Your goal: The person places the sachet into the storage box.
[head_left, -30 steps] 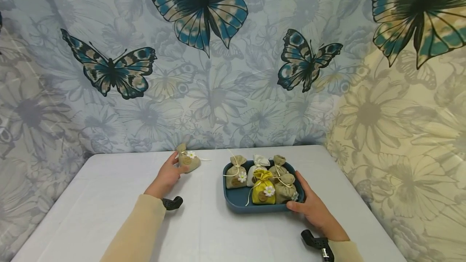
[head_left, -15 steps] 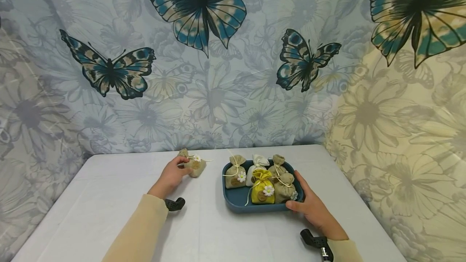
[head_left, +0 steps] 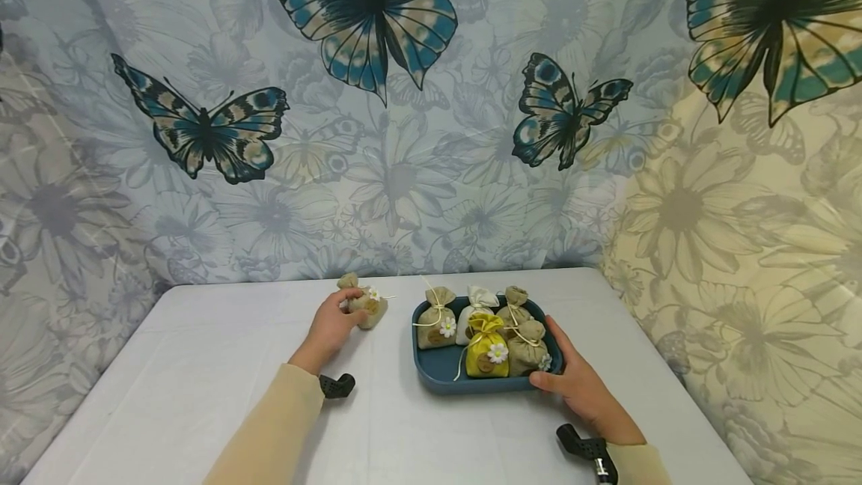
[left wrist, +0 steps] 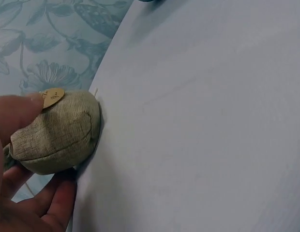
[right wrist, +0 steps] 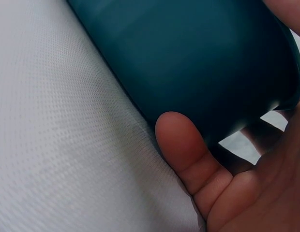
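Note:
My left hand (head_left: pixel 330 331) pinches a small beige drawstring sachet (head_left: pixel 370 314) with a white flower, near the table's far edge. In the left wrist view the thumb presses by the round tan tag of that sachet (left wrist: pixel 67 137), while fingers reach under it. My right hand (head_left: pixel 584 394) grips the right end of a blue tray (head_left: pixel 447 386), thumb at the front corner. The right wrist view has the thumb against the outer wall of the tray (right wrist: pixel 179 63). Inside stand a yellow sachet (head_left: pixel 486 358), a white sachet (head_left: pixel 466 334) and three beige ones, including a left beige sachet (head_left: pixel 434 331).
A white cloth covers the table (head_left: pixel 377 436). Behind it hangs a fabric backdrop (head_left: pixel 404 193) printed with flowers and butterflies. Black wrist devices sit below both hands, one of them the left wrist camera (head_left: pixel 337 386).
My left hand has moved right and slightly nearer, and the beige sachet has shifted rightward with it toward the tray. My right hand and the tray have stayed in place.

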A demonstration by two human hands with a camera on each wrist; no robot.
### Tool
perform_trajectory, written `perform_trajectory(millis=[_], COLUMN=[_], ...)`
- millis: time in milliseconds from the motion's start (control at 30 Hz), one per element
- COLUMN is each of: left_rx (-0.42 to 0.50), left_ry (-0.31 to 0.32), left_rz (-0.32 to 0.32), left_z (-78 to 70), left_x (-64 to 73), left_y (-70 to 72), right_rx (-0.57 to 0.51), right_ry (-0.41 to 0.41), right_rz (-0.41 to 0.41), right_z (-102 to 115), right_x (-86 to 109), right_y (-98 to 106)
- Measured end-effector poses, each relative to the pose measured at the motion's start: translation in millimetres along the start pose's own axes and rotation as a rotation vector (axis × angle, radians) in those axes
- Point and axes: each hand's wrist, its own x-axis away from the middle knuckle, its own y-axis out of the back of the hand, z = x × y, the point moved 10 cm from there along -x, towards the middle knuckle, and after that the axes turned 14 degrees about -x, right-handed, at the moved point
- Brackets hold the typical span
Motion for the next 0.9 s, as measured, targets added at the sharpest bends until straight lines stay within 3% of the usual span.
perform_trajectory(millis=[133,267,500,700,900], left_rx=[-0.016,0.005,-0.032,-0.109,-0.115], left_ry=[0.007,-0.006,-0.078,-0.186,-0.224], left_rz=[-0.060,-0.080,-0.011,0.040,0.040], left_z=[-2.1,-2.8,-10.8,-20.8,-25.6], left_x=[0.9,1.9,8.3,15.2,23.7], left_y=[-0.6,-3.4,-7.8,-14.1,-15.8], right_rx=[-0.003,-0.006,-0.004,0.007,0.010], right_ry=[0.004,0.010,0.000,0.008,0.006], right_rz=[0.001,0.001,0.000,-0.007,-0.009], right_z=[0.6,0.6,0.9,1.1,-0.8], right_x=[0.1,-0.2,0.3,0.5,0.0], right_y=[-0.1,-0.4,0.1,0.3,0.3])
